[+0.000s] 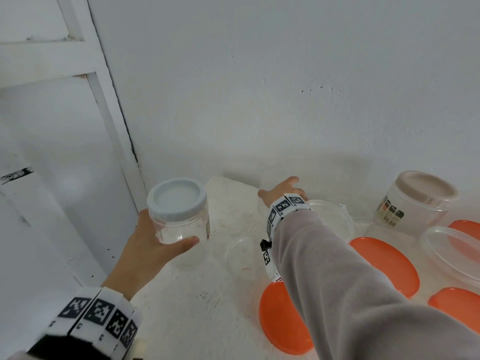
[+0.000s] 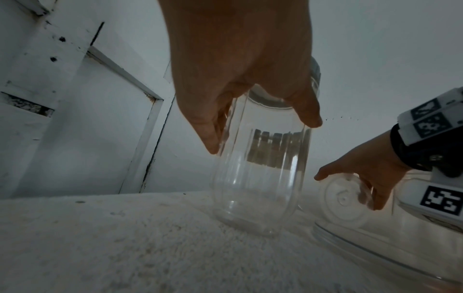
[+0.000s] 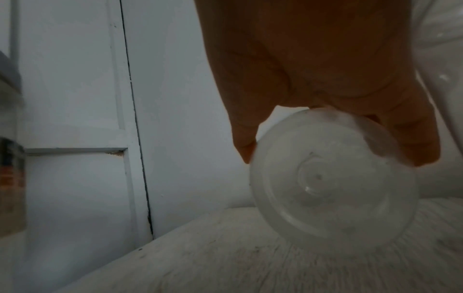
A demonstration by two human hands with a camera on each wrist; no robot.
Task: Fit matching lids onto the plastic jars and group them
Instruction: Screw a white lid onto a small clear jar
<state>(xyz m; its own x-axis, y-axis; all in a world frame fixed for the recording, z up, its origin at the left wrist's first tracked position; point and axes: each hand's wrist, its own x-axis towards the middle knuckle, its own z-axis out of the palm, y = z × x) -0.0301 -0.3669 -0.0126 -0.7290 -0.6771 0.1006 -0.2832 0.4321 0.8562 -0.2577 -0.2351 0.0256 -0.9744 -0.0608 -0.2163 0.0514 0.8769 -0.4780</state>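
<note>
My left hand [image 1: 158, 237] grips a clear plastic jar [image 1: 181, 224] with a pale grey lid [image 1: 176, 198] fitted on it, near the white table's left edge. In the left wrist view the thumb and fingers of the left hand [image 2: 260, 126] wrap the jar [image 2: 258, 188], whose base is at or just above the tabletop. My right hand [image 1: 283, 192] reaches to the far side of the table. There the right hand [image 3: 333, 156] holds a small clear round container [image 3: 333, 178], tilted, with its ringed base facing the wrist camera; the container [image 2: 345, 198] also shows in the left wrist view.
A large clear jar with a beige lid [image 1: 420, 198] stands at far right. Several orange lids [image 1: 384, 263] and clear round tubs [image 1: 335, 219] lie across the right half of the table [image 1: 207, 320]. A white door [image 1: 52, 152] and wall border the table.
</note>
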